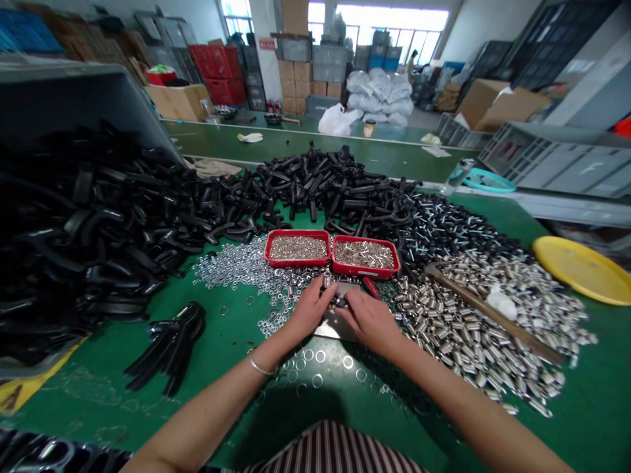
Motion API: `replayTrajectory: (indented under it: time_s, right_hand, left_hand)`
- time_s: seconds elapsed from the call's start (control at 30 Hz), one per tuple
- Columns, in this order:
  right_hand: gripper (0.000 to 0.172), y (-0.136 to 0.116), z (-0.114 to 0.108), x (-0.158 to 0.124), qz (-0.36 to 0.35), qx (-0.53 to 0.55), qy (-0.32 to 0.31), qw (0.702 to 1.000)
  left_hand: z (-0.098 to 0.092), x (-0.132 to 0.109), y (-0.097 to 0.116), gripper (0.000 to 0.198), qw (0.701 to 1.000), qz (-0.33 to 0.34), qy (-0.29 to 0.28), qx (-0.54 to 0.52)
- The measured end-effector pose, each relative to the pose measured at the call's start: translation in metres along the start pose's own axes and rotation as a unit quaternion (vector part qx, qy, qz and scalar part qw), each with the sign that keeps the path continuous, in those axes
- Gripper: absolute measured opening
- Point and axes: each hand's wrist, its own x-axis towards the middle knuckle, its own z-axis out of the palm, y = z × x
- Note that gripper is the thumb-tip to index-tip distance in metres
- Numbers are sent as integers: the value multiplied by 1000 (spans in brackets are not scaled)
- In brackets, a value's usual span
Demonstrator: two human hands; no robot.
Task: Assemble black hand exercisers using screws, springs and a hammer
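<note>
My left hand pinches a small metal spring upright between thumb and fingers. Close beside it, my right hand has its fingers curled round a small dark part. Both hands are over a flat metal plate on the green table. Just behind them stand two red trays, the left one with tiny metal pieces and the right one with small pins. A red-handled tool lies beside my right hand. Loose rings lie in front of the plate.
Black handles heap across the back and fill a tilted grey bin at left. Silver springs and a wooden-handled hammer lie at right, near a yellow lid. Several black handles lie front left.
</note>
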Motion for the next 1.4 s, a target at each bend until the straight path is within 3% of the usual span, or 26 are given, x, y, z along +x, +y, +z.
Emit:
replayTrajectory:
  time_s: [0.13,0.3,0.43,0.47,0.57,0.63,0.73,0.83,0.9,0.97,1.1,1.2,1.3,1.4]
  right_hand:
    - [74,2,4,-3,47,102,-165,980]
    - [51,-1,4,-4,74,45,-61,994]
    - [76,-4,3,-5,127,130,-217,959]
    - [75,-4,3,-5,131,127,-211,960]
    - [56,-3,4,-8,122,79,-81,986]
    - [56,1,5,-10,120,87,-63,987]
    - [69,10,6,-12,147,169,-175,959]
    - [58,23,-1,-10,131,117,-170,970]
    - [45,31,-13,-10,100,33,-112,988]
    - [39,40,-34,-17,98,-4,-76,992]
    - [42,67,-92,-48,177,-21,-33,983]
    - [41,94,-137,-68,183,-132,36,973]
    - [35,120,-172,-79,131,-335,117,926]
    - [31,137,-195,-88,126,-526,128,831]
  left_hand:
    - [1,-6,2,23,999,44,-19,-10]
    - [5,-7,1,22,999,18,22,23]
    - [6,-6,1,20,995,81,-4,64]
    - [7,-5,0,19,993,88,-10,73]
    - [8,-5,-2,20,991,76,3,110]
    - [9,-4,-3,21,987,77,1,143]
    - [10,3,-2,22,970,102,-69,210]
    - [14,16,-2,19,923,118,-177,320]
    - [16,26,-2,19,879,130,-235,393]
    - [18,38,1,24,853,155,-247,434]
    - [19,77,16,25,858,201,-169,441]
    - [27,119,22,23,843,164,-156,488]
    - [38,151,19,19,825,135,-186,516]
    - [44,164,12,16,821,130,-203,517]
